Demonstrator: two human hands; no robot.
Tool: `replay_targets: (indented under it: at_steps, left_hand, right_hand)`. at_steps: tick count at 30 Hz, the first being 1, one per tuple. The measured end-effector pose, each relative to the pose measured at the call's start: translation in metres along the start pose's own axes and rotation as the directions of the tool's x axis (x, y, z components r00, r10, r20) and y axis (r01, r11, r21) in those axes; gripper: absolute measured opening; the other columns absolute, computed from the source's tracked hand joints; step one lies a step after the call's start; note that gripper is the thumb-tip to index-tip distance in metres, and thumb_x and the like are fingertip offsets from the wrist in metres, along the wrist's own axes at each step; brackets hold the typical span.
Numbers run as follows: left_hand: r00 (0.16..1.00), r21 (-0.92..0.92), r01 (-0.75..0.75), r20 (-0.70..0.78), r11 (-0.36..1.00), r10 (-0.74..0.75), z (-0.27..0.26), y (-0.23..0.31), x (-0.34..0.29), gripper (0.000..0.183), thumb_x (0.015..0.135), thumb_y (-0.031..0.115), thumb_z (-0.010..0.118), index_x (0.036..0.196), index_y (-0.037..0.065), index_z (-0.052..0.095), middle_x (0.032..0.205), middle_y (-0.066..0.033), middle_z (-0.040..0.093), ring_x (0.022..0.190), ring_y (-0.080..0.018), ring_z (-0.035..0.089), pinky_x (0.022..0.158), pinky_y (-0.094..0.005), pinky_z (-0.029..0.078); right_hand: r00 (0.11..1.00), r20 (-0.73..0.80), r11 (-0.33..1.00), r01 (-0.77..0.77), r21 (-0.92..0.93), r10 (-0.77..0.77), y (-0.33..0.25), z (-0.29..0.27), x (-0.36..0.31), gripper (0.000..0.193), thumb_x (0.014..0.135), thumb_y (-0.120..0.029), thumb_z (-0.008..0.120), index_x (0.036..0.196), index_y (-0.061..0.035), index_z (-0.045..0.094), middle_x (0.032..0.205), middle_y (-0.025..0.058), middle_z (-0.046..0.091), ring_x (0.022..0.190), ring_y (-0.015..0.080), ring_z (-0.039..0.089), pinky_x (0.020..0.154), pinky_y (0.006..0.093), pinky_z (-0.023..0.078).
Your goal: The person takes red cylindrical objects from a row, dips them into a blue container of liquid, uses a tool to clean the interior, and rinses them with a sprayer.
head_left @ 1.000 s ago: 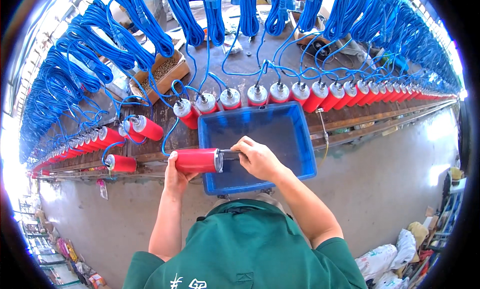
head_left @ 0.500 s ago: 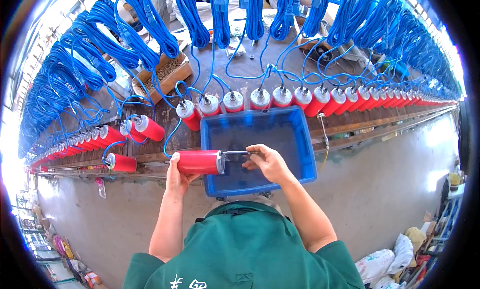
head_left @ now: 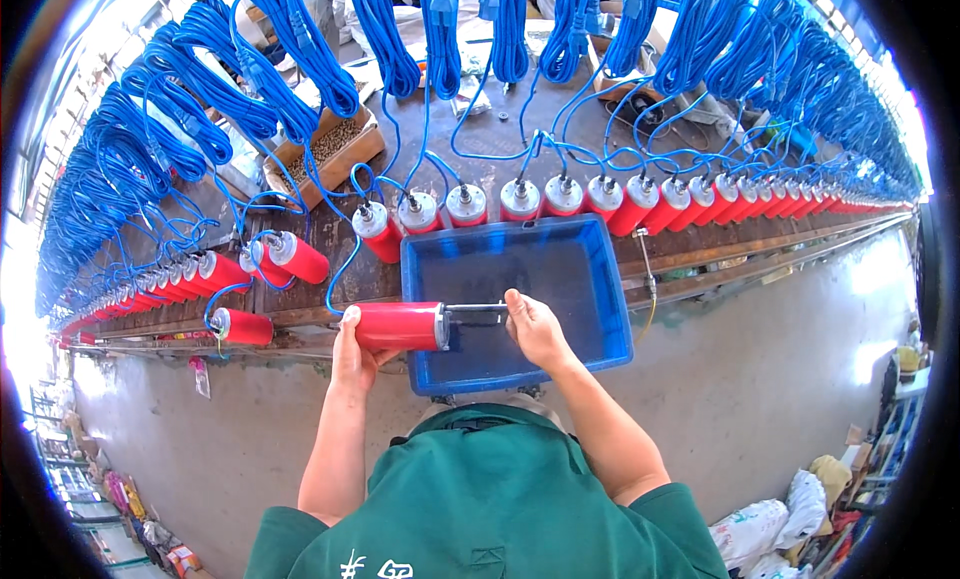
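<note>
My left hand (head_left: 354, 354) is wrapped round a red cylinder (head_left: 395, 326) with metal end caps, held level over the left side of a blue plastic tub (head_left: 617, 309). From the cylinder's right end a thin metal rod (head_left: 475, 307) sticks out sideways. At the rod's far tip is my right hand (head_left: 536, 329), its fingers curled and the thumb raised; the fingertips are partly hidden. A blue cable (head_left: 345, 277) runs from the cylinder's left end up toward the bench. The tub's floor looks dark and wet.
Along the bench edge stand several similar red cylinders (head_left: 632, 211), each wired to blue cable. Coiled blue cables (head_left: 510, 34) hang in a row above. A box of small brownish pieces (head_left: 335, 149) sits on the bench. One red cylinder (head_left: 245, 326) lies at the left edge.
My right hand has turned and its fingers have curled in at the rod's tip, the thumb now pointing up. The left hand and the red cylinder have hardly moved.
</note>
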State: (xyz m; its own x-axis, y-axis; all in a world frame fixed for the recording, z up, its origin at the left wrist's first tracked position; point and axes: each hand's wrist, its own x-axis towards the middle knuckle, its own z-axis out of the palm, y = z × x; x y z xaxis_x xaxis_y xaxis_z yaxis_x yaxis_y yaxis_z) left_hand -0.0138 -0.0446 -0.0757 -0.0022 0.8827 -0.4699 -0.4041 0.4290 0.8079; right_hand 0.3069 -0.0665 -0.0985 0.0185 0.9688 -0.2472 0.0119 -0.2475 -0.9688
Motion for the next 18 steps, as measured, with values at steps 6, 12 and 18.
replay_targets:
  at_steps: [6, 12, 18]
  left_hand:
    - [1.000, -0.005, 0.003, -0.011, 1.000, -0.003, -0.003, -0.001, 0.000, 0.069, 0.097, 0.061, 0.067, 0.138, 0.007, 0.057, 0.130, -0.0172, 0.071, 0.115, -0.0334, 0.074, 0.092, -0.0528, 0.065]
    - [1.000, -0.003, -0.003, 0.002, 1.000, 0.003, 0.000, 0.000, 0.001, 0.067, 0.097, 0.059, 0.067, 0.137, 0.007, 0.057, 0.130, -0.0171, 0.072, 0.116, -0.0339, 0.074, 0.094, -0.0549, 0.065]
    - [1.000, -0.010, -0.002, -0.002, 1.000, 0.002, -0.008, -0.002, 0.003, 0.065, 0.097, 0.057, 0.067, 0.137, 0.007, 0.057, 0.129, -0.0169, 0.072, 0.116, -0.0348, 0.074, 0.094, -0.0562, 0.065]
  right_hand:
    - [0.986, 0.119, 0.989, -0.124, 0.084, 0.113, -0.030, -0.003, -0.011, 0.054, 0.115, -0.051, 0.050, 0.080, -0.0107, 0.055, 0.066, -0.0015, 0.052, 0.059, 0.0077, 0.041, 0.052, 0.0293, 0.036]
    - [0.964, 0.193, 0.981, -0.194, 0.028, 0.185, -0.004, -0.017, 0.005, 0.050, 0.116, -0.046, 0.049, 0.081, -0.0109, 0.055, 0.068, -0.0014, 0.053, 0.057, 0.0095, 0.046, 0.051, 0.0288, 0.038]
    - [0.995, 0.099, 0.999, -0.028, -0.024, 0.031, -0.029, -0.007, -0.010, 0.058, 0.113, -0.055, 0.052, 0.078, -0.0088, 0.053, 0.065, -0.0031, 0.051, 0.058, 0.0089, 0.041, 0.054, 0.0293, 0.038]
